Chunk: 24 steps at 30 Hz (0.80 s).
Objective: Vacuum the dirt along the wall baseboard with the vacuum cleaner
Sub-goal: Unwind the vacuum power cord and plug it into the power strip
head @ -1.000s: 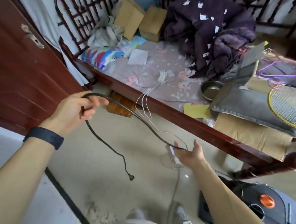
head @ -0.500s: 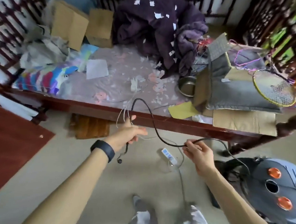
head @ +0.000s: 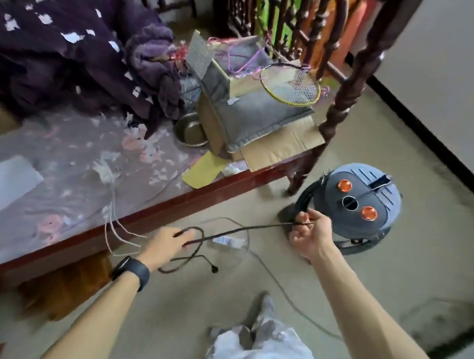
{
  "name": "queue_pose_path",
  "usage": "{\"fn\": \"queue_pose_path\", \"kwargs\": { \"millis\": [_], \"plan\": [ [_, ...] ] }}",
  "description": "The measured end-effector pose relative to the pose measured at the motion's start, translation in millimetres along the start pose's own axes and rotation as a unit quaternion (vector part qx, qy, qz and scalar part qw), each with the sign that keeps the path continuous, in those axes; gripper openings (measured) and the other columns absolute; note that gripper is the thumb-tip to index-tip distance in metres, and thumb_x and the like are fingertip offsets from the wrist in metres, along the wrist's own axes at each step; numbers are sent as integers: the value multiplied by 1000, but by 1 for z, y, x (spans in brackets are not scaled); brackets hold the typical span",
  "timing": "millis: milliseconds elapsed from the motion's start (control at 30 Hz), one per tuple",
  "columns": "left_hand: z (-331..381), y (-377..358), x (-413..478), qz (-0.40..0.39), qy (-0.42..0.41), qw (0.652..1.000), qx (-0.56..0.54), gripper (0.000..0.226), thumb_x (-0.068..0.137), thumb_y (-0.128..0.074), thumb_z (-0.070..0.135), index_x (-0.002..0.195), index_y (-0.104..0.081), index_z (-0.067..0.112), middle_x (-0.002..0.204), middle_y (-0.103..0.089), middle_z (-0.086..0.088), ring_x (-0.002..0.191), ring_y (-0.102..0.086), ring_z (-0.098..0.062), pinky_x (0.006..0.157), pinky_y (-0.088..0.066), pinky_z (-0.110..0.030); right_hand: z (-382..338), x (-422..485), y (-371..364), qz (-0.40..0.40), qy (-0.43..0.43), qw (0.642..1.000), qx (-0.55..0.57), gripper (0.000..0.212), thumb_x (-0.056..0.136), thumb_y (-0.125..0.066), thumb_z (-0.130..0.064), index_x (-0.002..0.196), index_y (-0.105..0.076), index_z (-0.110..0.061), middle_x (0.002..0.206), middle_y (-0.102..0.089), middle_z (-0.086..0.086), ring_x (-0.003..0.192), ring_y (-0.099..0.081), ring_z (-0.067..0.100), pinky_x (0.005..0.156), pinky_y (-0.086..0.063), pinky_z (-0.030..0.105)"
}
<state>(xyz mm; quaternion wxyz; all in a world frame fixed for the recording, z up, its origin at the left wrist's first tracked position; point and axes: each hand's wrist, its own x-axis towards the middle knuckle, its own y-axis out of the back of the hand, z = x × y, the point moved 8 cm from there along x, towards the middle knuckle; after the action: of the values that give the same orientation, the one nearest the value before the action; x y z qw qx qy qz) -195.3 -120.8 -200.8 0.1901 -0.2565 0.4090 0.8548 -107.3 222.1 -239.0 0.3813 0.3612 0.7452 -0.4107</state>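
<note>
Purple blanket (head: 72, 55) noted heaped on bed (head: 174, 206); steel bowl (head: 190, 131) seen touching cardboard box (head: 273, 145); badminton racket (head: 290, 84) laid on top.

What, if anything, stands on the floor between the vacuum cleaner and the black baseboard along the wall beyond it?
Nothing visible does. Only bare floor with dark smudges lies between the vacuum cleaner and the baseboard. The bed post stands on the vacuum cleaner's other side, off that path.

Beige floor (head: 390, 269), white wall (head: 442, 66) at right, cluttered dark red wooden bed (head: 174, 205)
</note>
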Motion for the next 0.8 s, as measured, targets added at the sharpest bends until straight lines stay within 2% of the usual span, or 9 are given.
{"fn": "queue_pose_path", "kwargs": {
  "millis": [100, 200, 267, 333, 400, 500, 600, 667, 800],
  "plan": [
    [-52, 31, 14, 60, 71, 995, 43, 54, 96, -55, 51, 61, -63, 11, 58, -65, -2, 67, -65, -25, 61, -39, -32, -33, 22, 63, 125, 43, 990, -46, 34, 106, -37, -22, 73, -39, -23, 62, -45, -4, 29, -24, 7, 34, -13, 15],
    [-72, 27, 32, 58, 112, 992, 0, 49, 98, -51, 49, 73, -69, 11, 83, -72, -15, 87, -68, -35, 78, -49, -38, -39, 26, 85, 205, 144, 923, -292, 26, 101, -44, -11, 76, -50, -15, 74, -49, 7, 45, -41, 15, 32, -25, 18],
    [-61, 7, 40, 37, 139, 986, -79, 52, 98, -47, 55, 88, -68, 9, 72, -69, -7, 66, -65, -28, 58, -49, -31, -3, 24, 64, 146, 161, 889, -403, 28, 101, -47, -20, 75, -53, -12, 74, -57, 8, 56, -48, 21, 43, -39, 24],
    [-40, -22, 48, -6, 170, 973, -157, 58, 94, -47, 64, 91, -65, 9, 51, -52, 5, 39, -40, -12, 39, -30, -19, 45, 22, 39, 59, 161, 841, -513, 33, 106, -46, -29, 84, -58, -7, 88, -69, 12, 75, -63, 32, 67, -52, 35],
    [-11, -54, 55, -72, 156, 970, -173, 64, 89, -50, 71, 91, -67, 10, 50, -44, 8, 38, -30, -8, 37, -22, -18, 87, 17, 22, -14, 161, 782, -601, 35, 109, -45, -38, 93, -58, -9, 103, -74, 10, 96, -66, 34, 86, -51, 39],
    [29, -87, 72, -142, 96, 979, -112, 61, 91, -46, 70, 91, -74, 15, 57, -45, 7, 43, -38, -10, 43, -29, -22, 122, 15, 9, -54, 162, 741, -649, 31, 108, -44, -45, 89, -51, -21, 101, -76, 3, 98, -66, 31, 84, -49, 37],
    [54, -107, 100, -122, 9, 992, -16, 51, 98, -42, 59, 74, -72, 26, 67, -59, 11, 71, -56, -19, 68, -40, -29, 140, 30, 10, -35, 140, 756, -638, 35, 106, -46, -50, 87, -48, -21, 72, -74, -9, 74, -67, 9, 71, -44, 32],
    [54, -120, 120, -110, -40, 991, 58, 49, 100, -39, 55, 76, -68, 23, 74, -60, 6, 85, -57, -27, 75, -36, -31, 145, 49, 19, 16, 117, 820, -560, 32, 106, -50, -42, 85, -48, -18, 64, -71, -12, 68, -70, 11, 63, -46, 32],
    [36, -129, 158, -66, -113, 988, 86, 43, 102, -38, 50, 76, -55, 21, 76, -56, 4, 97, -59, -35, 72, -31, -32, 152, 99, 43, 129, 68, 944, -296, 19, 106, -54, -33, 95, -50, -19, 95, -71, 6, 46, -52, 10, 45, -33, 22]
  ]
}}
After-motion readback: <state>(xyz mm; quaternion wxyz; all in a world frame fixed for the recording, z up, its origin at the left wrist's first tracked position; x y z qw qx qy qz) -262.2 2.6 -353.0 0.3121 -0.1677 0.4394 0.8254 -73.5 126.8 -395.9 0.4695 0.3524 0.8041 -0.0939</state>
